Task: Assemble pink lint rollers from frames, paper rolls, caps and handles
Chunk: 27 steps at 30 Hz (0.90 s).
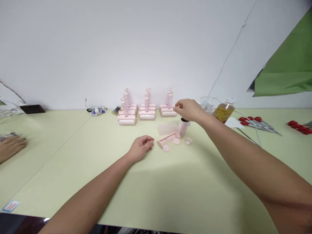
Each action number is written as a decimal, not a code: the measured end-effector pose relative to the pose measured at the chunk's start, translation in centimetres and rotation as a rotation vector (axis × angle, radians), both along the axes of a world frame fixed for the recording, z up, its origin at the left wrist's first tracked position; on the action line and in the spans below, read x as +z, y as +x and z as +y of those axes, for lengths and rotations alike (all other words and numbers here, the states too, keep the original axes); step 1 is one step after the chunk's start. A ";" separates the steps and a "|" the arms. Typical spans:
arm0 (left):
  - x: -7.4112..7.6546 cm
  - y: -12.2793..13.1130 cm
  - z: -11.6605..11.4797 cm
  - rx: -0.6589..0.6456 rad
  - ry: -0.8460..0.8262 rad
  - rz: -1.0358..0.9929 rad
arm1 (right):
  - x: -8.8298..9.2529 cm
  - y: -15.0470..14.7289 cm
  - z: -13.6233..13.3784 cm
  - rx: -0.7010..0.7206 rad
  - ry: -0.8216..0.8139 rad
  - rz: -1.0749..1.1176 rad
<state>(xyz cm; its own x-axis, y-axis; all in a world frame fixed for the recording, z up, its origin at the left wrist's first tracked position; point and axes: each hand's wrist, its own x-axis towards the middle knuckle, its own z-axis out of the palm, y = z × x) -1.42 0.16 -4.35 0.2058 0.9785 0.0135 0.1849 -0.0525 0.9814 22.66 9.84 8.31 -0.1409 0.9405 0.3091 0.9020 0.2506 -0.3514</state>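
Observation:
My right hand (188,110) reaches out over the table, fingers curled in a pinch just in front of the rightmost stack of pink rollers (168,111); whether it holds anything I cannot make out. Below it stands an upright pink roll with a dark top (183,127). My left hand (141,148) rests on the table, fingers loosely curled, beside a pink handle piece (168,139), two pink round caps (166,148) and a small pink part (188,141). A clear plastic sleeve (167,127) lies behind them.
Three stacks of pink rollers (127,117) stand near the wall. A bottle of yellow liquid (224,112), red-handled tools (258,123) and cables (97,111) lie on the pale green table (170,195). Another person's hand (11,147) rests at the left edge.

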 end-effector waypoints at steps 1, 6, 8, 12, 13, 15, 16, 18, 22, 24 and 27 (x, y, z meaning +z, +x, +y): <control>-0.1 0.0 0.0 -0.006 0.008 0.009 | -0.3 0.1 -1.8 0.035 0.033 -0.039; -0.1 0.1 -0.2 -0.017 0.148 0.184 | -3.1 1.5 -7.5 0.054 0.044 -0.068; 0.2 0.3 -0.6 -0.049 0.294 0.349 | -4.7 2.6 -8.2 0.029 0.064 -0.085; 1.0 1.2 -1.8 -0.208 0.457 0.677 | -7.6 4.3 -8.9 -0.047 0.057 -0.065; 1.1 1.4 -2.1 -0.234 0.463 0.742 | -8.1 4.6 -9.0 -0.052 0.039 -0.046; 1.2 1.7 -2.3 -0.259 0.471 0.829 | -8.9 5.1 -9.0 -0.046 0.019 0.009; 1.2 1.7 -2.3 -0.263 0.477 0.847 | -9.2 5.3 -8.9 -0.030 0.024 0.039; 1.2 1.6 -2.2 -0.258 0.480 0.844 | -9.6 5.5 -8.2 0.024 0.065 0.090; 1.1 1.1 -1.7 -0.242 0.457 0.826 | -10.4 5.7 -6.3 0.138 0.117 0.096; 1.1 1.0 -1.6 -0.249 0.455 0.830 | -10.8 5.8 -5.8 0.131 0.104 0.097; 1.0 1.0 -1.7 -0.264 0.469 0.836 | -10.7 6.1 -5.5 0.038 0.116 0.113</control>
